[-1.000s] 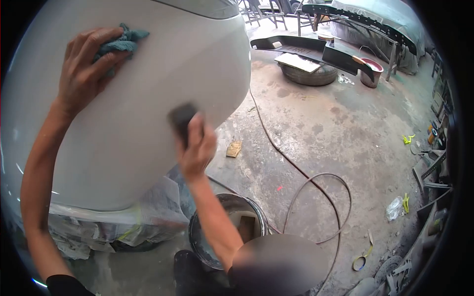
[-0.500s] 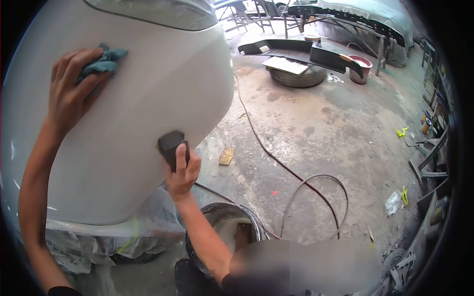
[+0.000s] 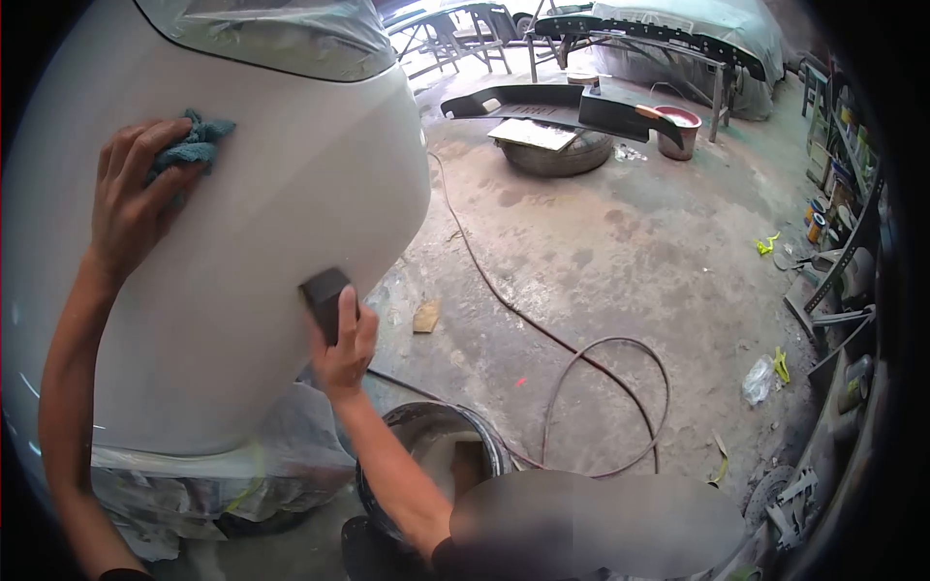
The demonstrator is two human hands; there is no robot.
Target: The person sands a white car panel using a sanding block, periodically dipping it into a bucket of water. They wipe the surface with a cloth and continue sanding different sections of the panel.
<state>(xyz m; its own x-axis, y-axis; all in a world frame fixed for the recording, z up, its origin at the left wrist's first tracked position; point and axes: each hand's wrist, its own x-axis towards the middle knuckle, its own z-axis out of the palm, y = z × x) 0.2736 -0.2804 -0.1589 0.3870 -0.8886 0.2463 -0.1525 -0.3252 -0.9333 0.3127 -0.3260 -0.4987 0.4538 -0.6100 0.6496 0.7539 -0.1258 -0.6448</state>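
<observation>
A pale, smooth car body panel curves across the left side of the view. My left hand is closed round a crumpled teal cloth held at the panel's upper part. Lower down, near the panel's curved edge, my right hand grips a dark sanding block whose face lies against the surface. Its thumb points up along the block. Beneath my right forearm stands a dark bucket with murky liquid and a brown block-like piece inside.
Plastic sheeting covers the area below the panel. A hose loops over the concrete floor. Farther back, a black bumper part rests on a tyre beside a red bucket. Parts and cans line the right wall.
My view has shifted a little, so the panel and floor items sit farther left. The sanding block has tilted slightly and moved a little on the panel; both hands keep their hold.
</observation>
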